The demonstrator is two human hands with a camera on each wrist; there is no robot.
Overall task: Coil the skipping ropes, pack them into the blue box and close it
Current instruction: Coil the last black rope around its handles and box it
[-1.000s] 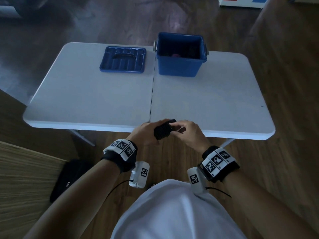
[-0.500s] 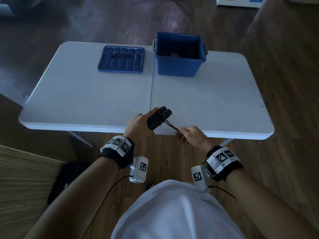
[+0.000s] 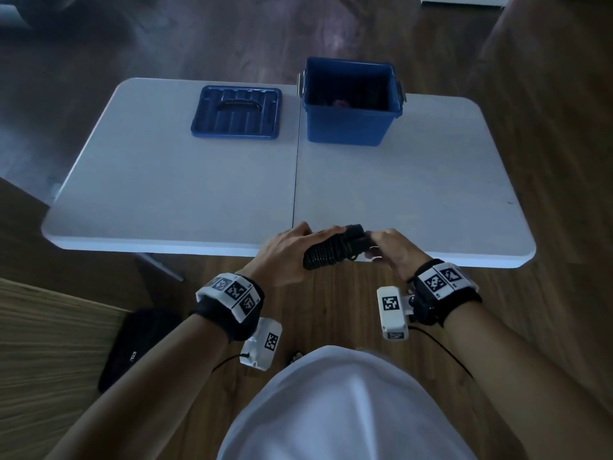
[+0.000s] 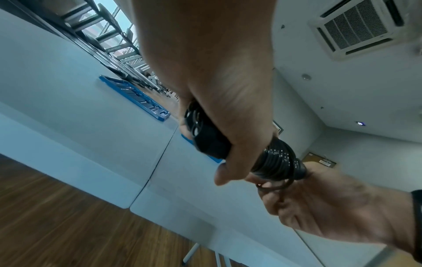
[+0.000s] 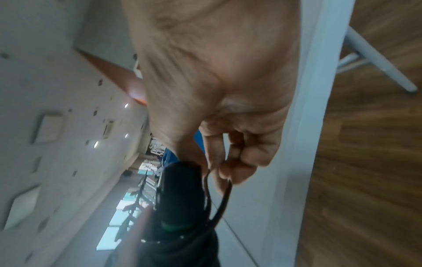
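Half a second back, right hand (image 3: 389, 249) sits pulled away toward the body with a short length of cord stretched taut between it and the skipping rope (image 3: 331, 249) bundle. Now back up against the bundle again, touching its handle end, cord no longer taut, just a small loose loop pinched in the fingertips (image 5: 230, 173). Left hand (image 3: 288, 257) dropped a bit too, bundle lying flatter now over the near edge of the surface (image 3: 199, 207) instead of tipped up. Pretty much back to the hands-together pose from a second ago.
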